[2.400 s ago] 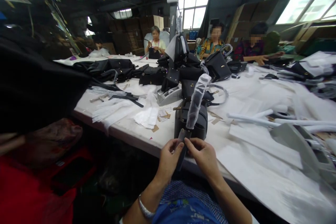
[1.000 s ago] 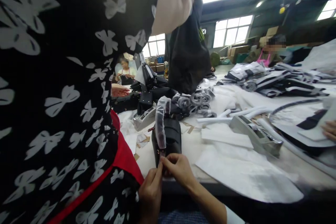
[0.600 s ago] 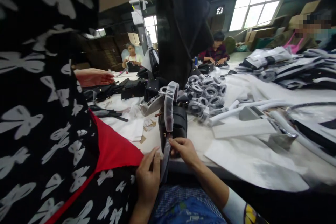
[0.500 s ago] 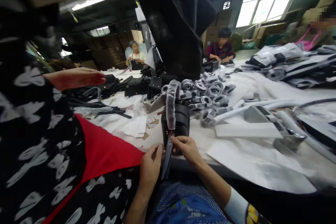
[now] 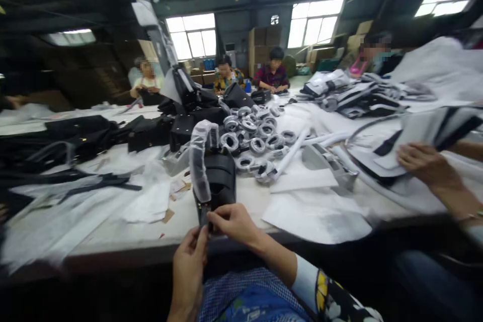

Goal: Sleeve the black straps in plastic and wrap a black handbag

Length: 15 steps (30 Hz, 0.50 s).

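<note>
A black handbag stands at the table's front edge. Its handle is wrapped in clear plastic film and arches up over the bag's left side. Below the wrapped part, a dark strap runs down from small metal fittings. My left hand is closed, with thumb and fingertips pinching the strap's lower part. My right hand is closed too, its thumb and forefinger pinching the strap just above, close against the bag. The strap's end is hidden behind my fingers.
Behind the bag lies a heap of film-wrapped rings. Black bags and white sheets cover the left. At right, a co-worker's hand rests on layered black and white pieces. Several people sit across the table.
My view has turned to the right. The person in black-and-white patterned clothing at left has left the picture, and a co-worker's hand now shows at right. My hands remain at the strap.
</note>
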Each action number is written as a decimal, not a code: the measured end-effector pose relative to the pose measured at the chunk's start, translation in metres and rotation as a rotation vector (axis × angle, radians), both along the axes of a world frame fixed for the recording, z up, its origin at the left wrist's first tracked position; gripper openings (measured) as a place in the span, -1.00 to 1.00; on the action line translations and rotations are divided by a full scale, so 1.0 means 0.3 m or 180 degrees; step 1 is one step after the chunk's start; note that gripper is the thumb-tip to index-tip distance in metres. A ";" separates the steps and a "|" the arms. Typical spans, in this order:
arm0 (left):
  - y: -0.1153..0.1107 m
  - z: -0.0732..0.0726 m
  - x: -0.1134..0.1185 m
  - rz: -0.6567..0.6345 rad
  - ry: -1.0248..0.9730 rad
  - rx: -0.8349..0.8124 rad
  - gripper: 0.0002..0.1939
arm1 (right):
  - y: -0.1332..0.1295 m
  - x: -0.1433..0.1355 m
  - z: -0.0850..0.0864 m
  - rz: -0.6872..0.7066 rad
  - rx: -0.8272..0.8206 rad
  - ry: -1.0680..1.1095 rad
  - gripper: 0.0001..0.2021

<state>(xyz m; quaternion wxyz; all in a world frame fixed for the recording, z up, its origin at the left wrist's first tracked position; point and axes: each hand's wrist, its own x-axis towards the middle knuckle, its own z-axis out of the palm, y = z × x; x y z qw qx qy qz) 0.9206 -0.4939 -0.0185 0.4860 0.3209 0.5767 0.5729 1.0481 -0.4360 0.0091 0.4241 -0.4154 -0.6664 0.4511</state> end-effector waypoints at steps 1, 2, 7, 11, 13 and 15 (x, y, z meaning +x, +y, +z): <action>0.005 -0.017 -0.002 0.0069 0.0041 0.0011 -0.53 | 0.003 0.039 0.004 -0.0034 0.0169 -0.0104 -0.61; 0.010 -0.033 -0.005 0.0129 0.0072 0.0018 -0.52 | 0.008 0.092 0.011 -0.0171 0.0365 -0.0203 -0.64; 0.034 -0.068 -0.013 0.0229 0.0085 0.0013 -0.41 | 0.078 0.568 0.064 -0.2145 0.1140 -0.0900 -0.74; 0.038 -0.055 -0.006 0.0222 0.0192 0.0049 -0.35 | 0.162 0.984 0.085 -0.3427 0.0603 -0.1583 -0.72; 0.037 -0.047 -0.003 0.0195 0.0261 0.0053 -0.34 | 0.190 1.117 0.077 -0.3523 0.0213 -0.1599 -0.79; 0.037 -0.040 -0.002 0.0171 0.0326 0.0036 -0.33 | 0.205 1.195 0.059 -0.3468 -0.0234 -0.1535 -0.78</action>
